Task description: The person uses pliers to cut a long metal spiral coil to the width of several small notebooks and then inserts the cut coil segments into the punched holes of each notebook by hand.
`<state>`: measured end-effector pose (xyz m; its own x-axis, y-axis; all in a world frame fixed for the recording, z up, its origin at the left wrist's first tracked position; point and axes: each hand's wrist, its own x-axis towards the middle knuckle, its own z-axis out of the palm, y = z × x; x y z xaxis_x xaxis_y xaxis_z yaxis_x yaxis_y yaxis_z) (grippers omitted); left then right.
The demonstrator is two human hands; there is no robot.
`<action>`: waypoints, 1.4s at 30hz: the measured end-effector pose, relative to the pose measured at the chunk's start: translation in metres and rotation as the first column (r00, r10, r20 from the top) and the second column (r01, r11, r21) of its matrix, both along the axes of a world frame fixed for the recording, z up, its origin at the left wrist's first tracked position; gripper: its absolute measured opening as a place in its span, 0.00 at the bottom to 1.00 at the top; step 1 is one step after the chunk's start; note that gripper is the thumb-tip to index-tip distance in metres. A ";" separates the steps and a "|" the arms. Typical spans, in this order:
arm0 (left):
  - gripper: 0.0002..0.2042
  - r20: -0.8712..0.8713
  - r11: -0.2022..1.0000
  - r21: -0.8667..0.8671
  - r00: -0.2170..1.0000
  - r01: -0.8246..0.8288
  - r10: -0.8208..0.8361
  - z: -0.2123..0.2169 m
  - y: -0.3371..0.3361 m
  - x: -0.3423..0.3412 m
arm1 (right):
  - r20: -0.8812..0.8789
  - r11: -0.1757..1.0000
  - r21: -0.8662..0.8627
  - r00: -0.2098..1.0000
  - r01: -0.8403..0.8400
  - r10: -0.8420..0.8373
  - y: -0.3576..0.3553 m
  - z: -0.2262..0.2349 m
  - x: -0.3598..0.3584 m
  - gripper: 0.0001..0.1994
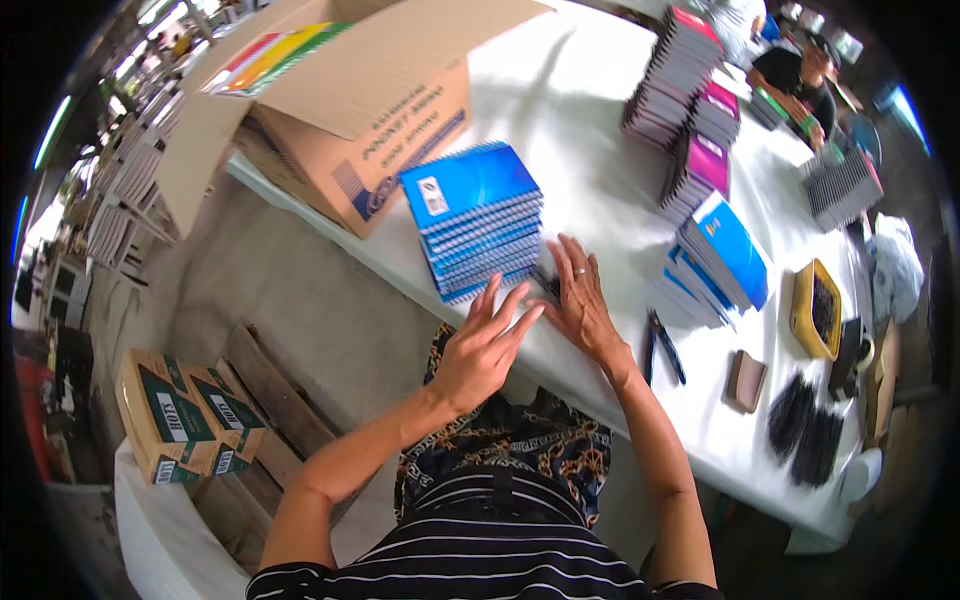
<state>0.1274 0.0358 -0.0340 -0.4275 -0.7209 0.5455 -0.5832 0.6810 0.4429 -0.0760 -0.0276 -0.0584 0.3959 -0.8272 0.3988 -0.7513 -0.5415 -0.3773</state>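
Note:
A stack of blue spiral notebooks (480,225) stands at the table's near edge, wire bindings showing on its front side. My left hand (478,352) is just in front of the stack, with fingers spread and nothing visible in them. To the right of the stack, my right hand (582,305) reaches over the white tabletop with its fingers stretched out and a ring on one. Between its thumb and the stack is a small dark thing (546,284), too blurred to name; whether the hand touches it I cannot tell.
An open cardboard box (360,150) holding colourful covers stands left of the stack. Rightward are pliers (664,345), more blue notebooks (730,250), pink notebook stacks (690,110), a yellow basket (816,310) and black wire bundles (805,430). Another person (797,80) sits across the table.

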 end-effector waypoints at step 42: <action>0.55 -0.144 0.754 0.390 0.773 -0.529 0.617 -0.061 -0.029 0.035 | 0.106 0.574 -0.002 0.571 0.819 -0.814 0.051 0.097 -0.271 0.12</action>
